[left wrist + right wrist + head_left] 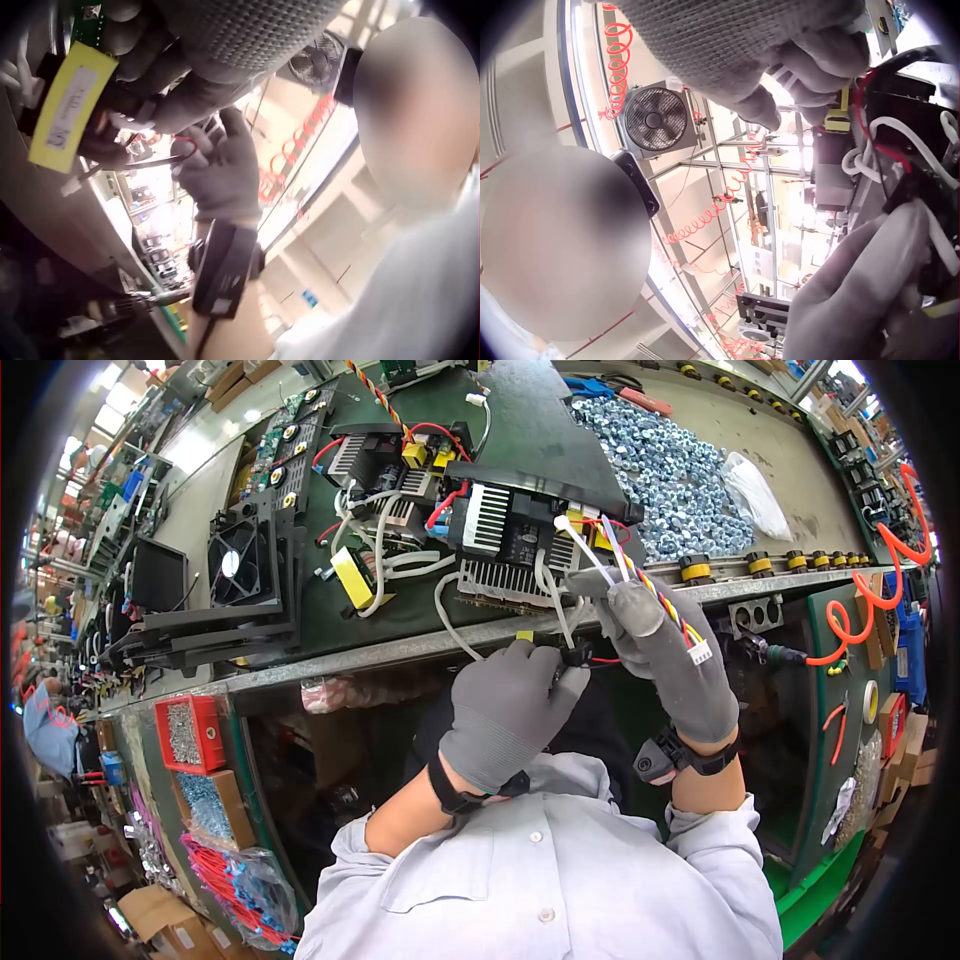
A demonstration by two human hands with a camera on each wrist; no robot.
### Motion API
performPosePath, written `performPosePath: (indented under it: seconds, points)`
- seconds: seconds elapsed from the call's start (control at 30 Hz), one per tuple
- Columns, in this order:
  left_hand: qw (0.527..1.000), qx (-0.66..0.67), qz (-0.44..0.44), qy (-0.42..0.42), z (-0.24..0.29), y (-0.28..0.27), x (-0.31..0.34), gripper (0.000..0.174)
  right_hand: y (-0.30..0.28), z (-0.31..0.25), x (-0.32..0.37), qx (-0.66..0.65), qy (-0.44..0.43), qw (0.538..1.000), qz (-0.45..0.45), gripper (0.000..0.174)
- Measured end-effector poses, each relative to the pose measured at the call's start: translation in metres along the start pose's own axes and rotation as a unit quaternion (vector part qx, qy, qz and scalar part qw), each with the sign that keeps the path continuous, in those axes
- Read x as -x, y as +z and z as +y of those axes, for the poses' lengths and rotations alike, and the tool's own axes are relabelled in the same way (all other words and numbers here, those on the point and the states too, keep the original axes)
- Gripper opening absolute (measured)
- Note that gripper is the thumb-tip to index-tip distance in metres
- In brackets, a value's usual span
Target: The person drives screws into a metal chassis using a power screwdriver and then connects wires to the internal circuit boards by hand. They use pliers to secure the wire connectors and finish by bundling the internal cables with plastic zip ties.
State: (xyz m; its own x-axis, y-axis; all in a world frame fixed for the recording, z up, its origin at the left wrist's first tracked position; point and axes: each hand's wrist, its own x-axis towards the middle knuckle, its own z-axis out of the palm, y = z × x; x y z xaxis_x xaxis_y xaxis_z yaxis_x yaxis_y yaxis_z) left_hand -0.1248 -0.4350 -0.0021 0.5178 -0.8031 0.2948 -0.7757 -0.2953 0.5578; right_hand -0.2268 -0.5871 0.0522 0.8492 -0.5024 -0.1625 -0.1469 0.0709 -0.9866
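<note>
My gloved left hand [510,695] is at the bench's front edge, thumb and finger pinching a small black part [576,656] that white leads run into. A yellow-labelled block [73,109] shows beside its fingers in the left wrist view. My gloved right hand [675,655] holds wires between its bent fingers and thumb. Among them is a twisted multicoloured cable [665,605] with a white plug [700,652] hanging over the glove, and a lead with a white tip [562,523]. Directly in front is a circuit assembly with a finned heat sink [505,582].
A second circuit assembly [380,470] with a yellow-wrapped part [353,578] stands behind to the left. Beyond it are a black fan [240,560] and frame. Shiny metal nuts [665,480] fill a tray at the right. An orange coiled hose [850,620] hangs at the right side.
</note>
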Motion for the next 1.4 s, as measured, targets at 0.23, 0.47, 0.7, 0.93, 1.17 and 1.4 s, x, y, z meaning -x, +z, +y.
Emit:
performPosePath:
  seconds: [0.23,0.47,0.7,0.93,1.17,1.4]
  points:
    - [0.829,0.426,-0.133,-0.336,0.008,-0.025,-0.017,0.028,-0.003,0.01,-0.01,0.273,-0.167,0.947,0.042,0.027]
    - [0.706,0.602,-0.104,-0.359,0.003,-0.026,-0.014,0.031,0.007,0.026,-0.006,0.219,-0.174,0.96,0.002,0.02]
    - [0.848,0.421,0.148,-0.286,0.008,-0.015,-0.015,0.032,0.005,0.002,-0.008,0.209,-0.139,0.968,-0.006,0.019]
    - [0.887,0.364,0.139,-0.25,0.0,-0.014,-0.007,0.037,0.003,-0.002,-0.02,0.083,-0.062,0.992,-0.067,0.022]
    - [0.819,0.474,0.05,-0.32,0.002,-0.031,-0.007,0.043,0.011,0.009,-0.014,-0.292,-0.089,0.951,-0.055,0.034]
    - [0.821,0.5,0.04,-0.272,0.0,-0.019,0.0,0.05,0.013,0.003,-0.013,-0.144,-0.178,0.971,0.068,0.032]
